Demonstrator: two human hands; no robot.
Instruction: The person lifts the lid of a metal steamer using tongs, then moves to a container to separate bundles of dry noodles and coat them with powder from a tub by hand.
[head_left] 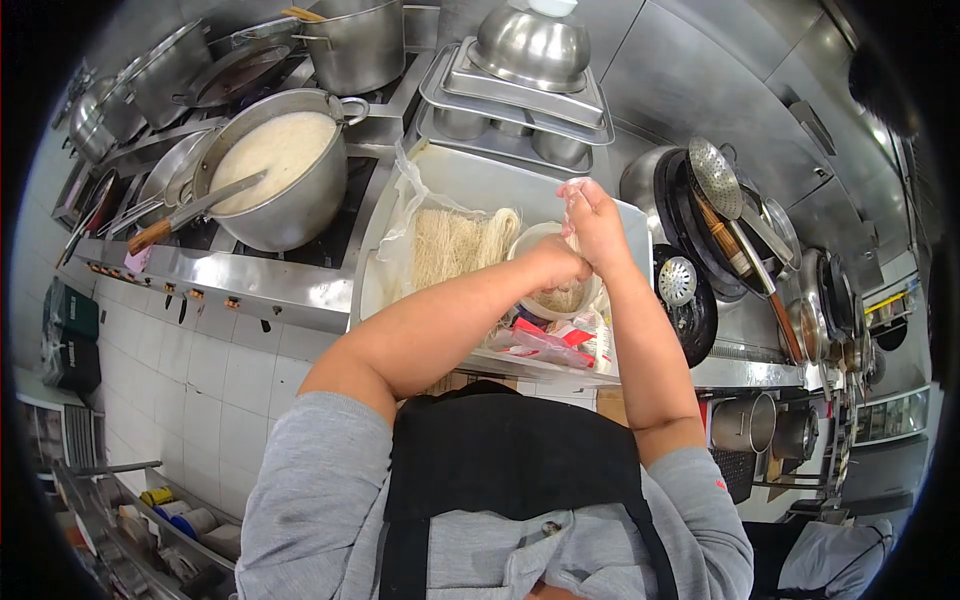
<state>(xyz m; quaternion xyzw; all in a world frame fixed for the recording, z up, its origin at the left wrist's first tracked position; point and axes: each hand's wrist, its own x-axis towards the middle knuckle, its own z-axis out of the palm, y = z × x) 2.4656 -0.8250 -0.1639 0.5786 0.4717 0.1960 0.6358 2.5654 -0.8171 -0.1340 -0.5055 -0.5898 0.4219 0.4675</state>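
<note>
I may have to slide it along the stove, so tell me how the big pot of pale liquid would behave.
The pot probably weighs a lot, being wide and quite full of pale liquid. Uncovered, that liquid could slosh if shoved. The wooden-handled tool leaning over the pot's edge might swing or slide.

1 head cam, wide fisheye w/ dark edges, sits above near side of white tub point(500, 180), fairly close, facing fwd & steeply dn.

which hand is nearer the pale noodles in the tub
Left. The left hand is over the bowl, just to the right of the pale noodles; the right hand is farther right, beyond the left one.
</note>
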